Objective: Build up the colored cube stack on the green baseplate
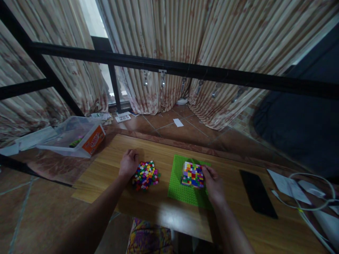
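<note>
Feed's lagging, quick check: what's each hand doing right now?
Left hand: loosely closed, resting against the loose brick pile.
Right hand: fingers gripping the built brick block on the green baseplate.

Two bare forearms are seen, with no sleeves, watch or rings visible on either. The left hand [129, 163] and right hand [213, 182] are ungloved. A garment patterned in purple, yellow and orange is worn below.
</note>
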Tool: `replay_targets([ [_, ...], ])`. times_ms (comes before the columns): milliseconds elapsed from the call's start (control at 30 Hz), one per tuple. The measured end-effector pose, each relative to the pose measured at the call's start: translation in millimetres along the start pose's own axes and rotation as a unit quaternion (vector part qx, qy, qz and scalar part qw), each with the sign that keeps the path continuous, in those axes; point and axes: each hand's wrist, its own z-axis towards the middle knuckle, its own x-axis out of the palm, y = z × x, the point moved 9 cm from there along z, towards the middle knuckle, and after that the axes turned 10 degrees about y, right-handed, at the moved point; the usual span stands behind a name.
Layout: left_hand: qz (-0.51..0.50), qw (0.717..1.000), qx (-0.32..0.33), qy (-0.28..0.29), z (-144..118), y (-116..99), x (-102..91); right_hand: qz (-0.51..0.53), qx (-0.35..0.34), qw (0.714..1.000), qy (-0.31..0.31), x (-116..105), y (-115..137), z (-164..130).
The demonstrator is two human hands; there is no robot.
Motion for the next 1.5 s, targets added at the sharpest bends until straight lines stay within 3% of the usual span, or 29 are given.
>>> replay_targets([
  [133, 0.001, 1.000, -0.006, 0.001, -0.7, 0.4, -0.7, -0.013, 0.007, 1.000, 0.002, 2.8, -2.0, 0.5],
  [433, 0.001, 1.000, -0.006, -0.003, -0.1, 6.0, 3.6, -0.195, -0.073, 0.978, -0.017, 9.4, 22.3, -6.5],
  [600, -0.002, 1.000, -0.007, -0.006, -0.4, 4.6, 1.8, -0.254, -0.061, 0.965, -0.006, 13.4, 28.5, -6.6],
  [833, -0.008, 1.000, -0.011, 0.002, -1.6, 0.7, -0.2, -0.251, -0.047, 0.966, 0.032, 7.3, 28.8, -6.0],
  [1033, -0.014, 1.000, -0.013, 0.001, -3.4, -1.5, 0.7, -0.212, -0.113, 0.970, -0.044, -8.3, 54.9, -38.6],
  [1133, -0.010, 1.000, -0.017, 0.007, -4.2, -0.6, 2.3, -0.194, -0.179, 0.965, -0.011, 20.0, 78.2, -71.1],
  [1200, -0.010, 1.000, -0.022, 0.005, -4.8, 0.5, 2.5, -0.190, -0.216, 0.955, 0.078, 58.7, 85.6, -95.2],
  [1300, -0.014, 1.000, -0.026, 0.002, -5.1, 1.5, 2.8, -0.213, -0.266, 0.918, 0.204, 117.5, 81.3, -127.7],
  [1400, -0.017, 1.000, -0.024, 0.004, -4.7, 1.6, 3.7, -0.238, -0.269, 0.903, 0.235, 149.1, 65.4, -132.6],
  [1500, -0.018, 1.000, -0.021, 0.005, -4.3, 1.7, 4.0, -0.283, -0.265, 0.889, 0.245, 167.4, 53.1, -118.5],
])
